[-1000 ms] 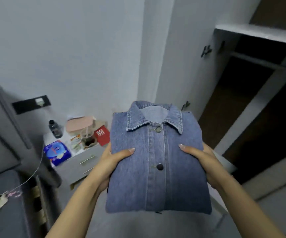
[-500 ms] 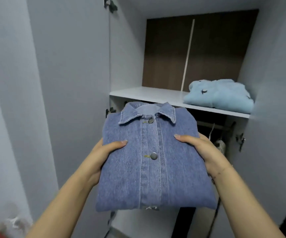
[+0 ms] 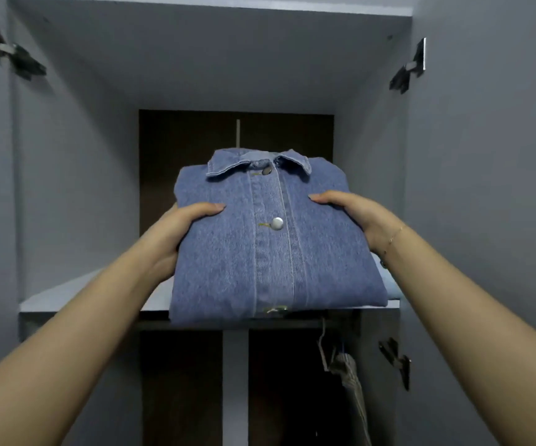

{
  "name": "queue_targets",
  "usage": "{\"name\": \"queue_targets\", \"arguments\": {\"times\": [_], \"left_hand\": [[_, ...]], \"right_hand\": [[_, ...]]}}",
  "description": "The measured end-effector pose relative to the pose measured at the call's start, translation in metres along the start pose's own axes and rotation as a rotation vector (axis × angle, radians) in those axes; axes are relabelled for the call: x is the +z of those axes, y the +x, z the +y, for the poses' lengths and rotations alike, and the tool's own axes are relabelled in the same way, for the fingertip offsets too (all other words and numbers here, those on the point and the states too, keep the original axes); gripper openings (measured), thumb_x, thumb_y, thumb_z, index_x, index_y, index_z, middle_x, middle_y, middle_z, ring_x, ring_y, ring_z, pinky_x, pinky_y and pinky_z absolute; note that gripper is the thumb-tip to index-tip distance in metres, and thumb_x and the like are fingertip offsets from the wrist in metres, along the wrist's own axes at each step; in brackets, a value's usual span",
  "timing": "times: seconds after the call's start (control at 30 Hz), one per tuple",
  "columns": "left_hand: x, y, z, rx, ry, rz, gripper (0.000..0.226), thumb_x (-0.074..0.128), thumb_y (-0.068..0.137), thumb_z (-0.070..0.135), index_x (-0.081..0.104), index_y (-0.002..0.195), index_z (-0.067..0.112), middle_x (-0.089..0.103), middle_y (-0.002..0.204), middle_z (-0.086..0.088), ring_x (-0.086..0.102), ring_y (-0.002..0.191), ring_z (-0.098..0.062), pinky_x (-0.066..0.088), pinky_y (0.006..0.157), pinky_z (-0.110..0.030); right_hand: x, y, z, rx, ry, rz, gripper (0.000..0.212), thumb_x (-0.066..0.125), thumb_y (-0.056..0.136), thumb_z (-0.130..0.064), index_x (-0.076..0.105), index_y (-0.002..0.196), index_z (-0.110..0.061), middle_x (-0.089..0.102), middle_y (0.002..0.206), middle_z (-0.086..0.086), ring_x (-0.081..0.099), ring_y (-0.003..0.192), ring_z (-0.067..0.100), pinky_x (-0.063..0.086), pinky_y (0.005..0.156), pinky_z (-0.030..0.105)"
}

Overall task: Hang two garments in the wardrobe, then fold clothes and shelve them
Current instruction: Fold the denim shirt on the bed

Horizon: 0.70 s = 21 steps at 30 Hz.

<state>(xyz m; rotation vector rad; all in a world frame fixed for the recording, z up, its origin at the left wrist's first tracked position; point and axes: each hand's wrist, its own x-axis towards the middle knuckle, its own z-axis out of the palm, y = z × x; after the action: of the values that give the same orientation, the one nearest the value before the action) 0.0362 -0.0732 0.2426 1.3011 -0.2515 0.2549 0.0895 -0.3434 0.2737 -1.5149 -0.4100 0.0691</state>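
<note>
A folded blue denim shirt (image 3: 270, 249), collar away from me, is held up in front of the open wardrobe's upper compartment. My left hand (image 3: 176, 230) grips its left edge, thumb on top. My right hand (image 3: 360, 217) grips its right edge the same way. The shirt's near edge hangs over the front of the white shelf (image 3: 76, 294). A sliver of the light blue folded garment (image 3: 390, 284) shows on the shelf behind the shirt's right side; most of it is hidden.
Both wardrobe doors stand open, with hinges (image 3: 19, 59) at left and hinges (image 3: 410, 69) at right. Below the shelf a hanger with a grey garment (image 3: 347, 371) hangs at the right. A white divider (image 3: 234, 381) splits the lower section.
The view swung from the bedside table to face the wardrobe squarely. Both hands raised the denim shirt to shelf height and forward, covering the light blue garment.
</note>
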Motion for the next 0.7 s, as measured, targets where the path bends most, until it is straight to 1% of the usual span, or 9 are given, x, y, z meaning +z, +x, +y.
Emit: {"name": "queue_targets", "arguments": {"times": [0.17,0.23,0.3,0.4,0.47,0.5,0.57,0.6,0.7], "left_hand": [[0.032,0.108,0.006,-0.119,0.005,-0.154,0.022,0.068,0.085,0.021,0.066,0.106,0.014,0.076,0.082,-0.005,0.074,0.070,-0.019,0.057,0.056,-0.029],[0.048,0.146,-0.001,-0.148,0.004,-0.187,0.016,0.067,0.086,0.020,0.065,0.100,0.013,0.074,0.076,-0.005,0.073,0.067,-0.019,0.055,0.058,-0.030],[0.064,0.179,-0.017,-0.204,0.015,-0.210,0.015,0.066,0.086,0.019,0.064,0.099,0.012,0.072,0.079,-0.007,0.071,0.073,-0.021,0.052,0.065,-0.036],[0.082,0.214,-0.058,-0.313,0.024,-0.218,0.014,0.063,0.087,0.018,0.062,0.098,0.009,0.068,0.085,-0.010,0.065,0.080,-0.025,0.050,0.075,-0.039],[0.087,0.229,-0.089,-0.372,0.020,-0.239,0.010,0.055,0.092,0.015,0.061,0.090,0.007,0.067,0.073,-0.009,0.066,0.067,-0.023,0.051,0.067,-0.034],[0.086,0.235,-0.102,-0.389,0.017,-0.248,0.015,0.051,0.095,0.013,0.059,0.084,0.007,0.066,0.064,-0.008,0.066,0.058,-0.021,0.051,0.059,-0.029],[0.083,0.244,-0.118,-0.396,0.009,-0.245,0.022,0.046,0.097,0.012,0.058,0.079,0.006,0.065,0.055,-0.007,0.064,0.046,-0.018,0.049,0.043,-0.021],[0.081,0.247,-0.121,-0.396,0.018,-0.232,0.024,0.046,0.097,0.013,0.059,0.078,0.005,0.065,0.054,-0.008,0.064,0.044,-0.018,0.048,0.039,-0.021],[0.074,0.249,-0.123,-0.408,0.065,-0.224,0.020,0.050,0.095,0.014,0.059,0.080,0.005,0.066,0.056,-0.008,0.065,0.046,-0.019,0.050,0.040,-0.023]], "right_hand": [[-0.050,0.069,-0.041,0.058,-0.153,0.142,0.017,0.069,0.084,-0.028,0.069,0.089,-0.011,0.074,0.075,0.005,0.072,0.063,0.019,0.057,0.052,0.029],[-0.073,0.096,-0.047,0.131,-0.224,0.185,0.020,0.069,0.084,-0.033,0.069,0.086,-0.013,0.074,0.075,0.005,0.071,0.064,0.020,0.057,0.057,0.031],[-0.096,0.119,-0.043,0.192,-0.310,0.218,0.021,0.069,0.083,-0.035,0.068,0.085,-0.014,0.073,0.075,0.005,0.069,0.069,0.020,0.053,0.068,0.037],[-0.121,0.148,-0.023,0.293,-0.477,0.265,0.026,0.064,0.089,-0.036,0.066,0.081,-0.011,0.071,0.069,0.007,0.067,0.063,0.021,0.048,0.067,0.035],[-0.128,0.161,-0.002,0.370,-0.663,0.270,0.027,0.059,0.093,-0.032,0.063,0.078,-0.011,0.069,0.061,0.006,0.064,0.060,0.020,0.049,0.061,0.031],[-0.128,0.164,0.008,0.397,-0.751,0.253,0.027,0.055,0.096,-0.030,0.060,0.076,-0.012,0.067,0.054,0.003,0.063,0.053,0.017,0.050,0.053,0.025],[-0.129,0.171,0.024,0.394,-0.815,0.212,0.029,0.051,0.099,-0.026,0.057,0.074,-0.014,0.064,0.046,-0.003,0.061,0.040,0.010,0.041,0.034,0.015],[-0.132,0.176,0.028,0.362,-0.843,0.202,0.028,0.052,0.099,-0.027,0.057,0.075,-0.014,0.065,0.050,-0.005,0.061,0.043,0.008,0.041,0.035,0.013],[-0.133,0.183,0.032,0.316,-0.940,0.146,0.018,0.053,0.097,-0.036,0.059,0.095,-0.019,0.063,0.090,-0.005,0.061,0.078,0.015,0.046,0.066,0.015]]}}
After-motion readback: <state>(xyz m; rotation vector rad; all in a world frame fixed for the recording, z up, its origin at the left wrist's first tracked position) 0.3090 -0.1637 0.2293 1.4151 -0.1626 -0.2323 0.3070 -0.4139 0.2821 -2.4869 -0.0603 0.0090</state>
